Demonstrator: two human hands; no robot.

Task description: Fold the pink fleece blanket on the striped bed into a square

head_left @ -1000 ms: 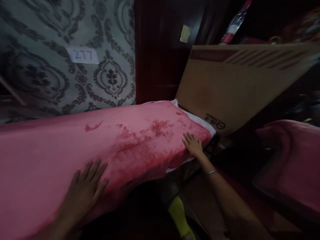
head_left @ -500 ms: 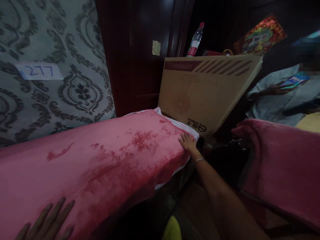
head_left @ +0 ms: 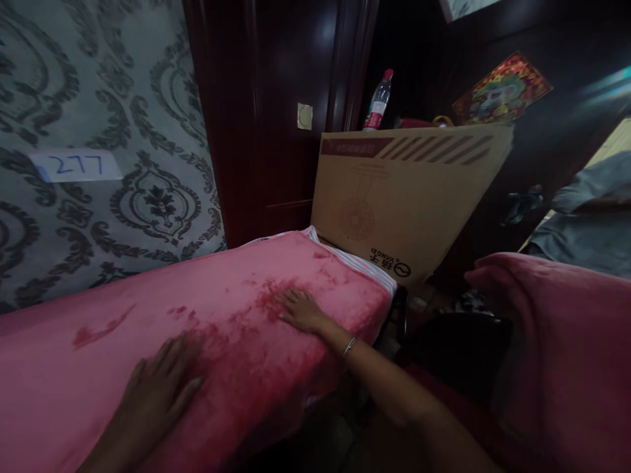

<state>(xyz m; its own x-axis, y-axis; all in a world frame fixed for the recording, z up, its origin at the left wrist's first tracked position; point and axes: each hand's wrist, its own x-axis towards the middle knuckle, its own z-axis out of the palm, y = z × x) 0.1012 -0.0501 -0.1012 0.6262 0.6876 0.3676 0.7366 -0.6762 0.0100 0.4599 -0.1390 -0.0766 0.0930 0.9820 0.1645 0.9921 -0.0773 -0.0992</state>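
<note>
A pink plush blanket (head_left: 162, 289) is spread over a long raised surface along the wall. Darker brushed patches mark its pile, and a striped white edging shows at its far right corner. My left hand (head_left: 160, 378) rests on the near part of the blanket, fingers stretched out. Farther along, my right hand (head_left: 302, 310) lies flat on a dark patch with its fingers spread, a thin bracelet (head_left: 349, 346) on the wrist. Neither hand grips anything. What supports the blanket is hidden beneath it.
Behind the blanket's far end leans a large cardboard box (head_left: 404, 197), a plastic bottle (head_left: 379, 102) at its top edge. Another pink blanket (head_left: 572, 341) hangs at the right. Beyond it is a person in grey (head_left: 591, 210). A paper marked 277 (head_left: 73, 164) is on the wall.
My right hand has moved left and nearer, from the blanket's far corner to its middle. My left hand has slid forward and right. The person at the right has shifted toward the frame's edge.
</note>
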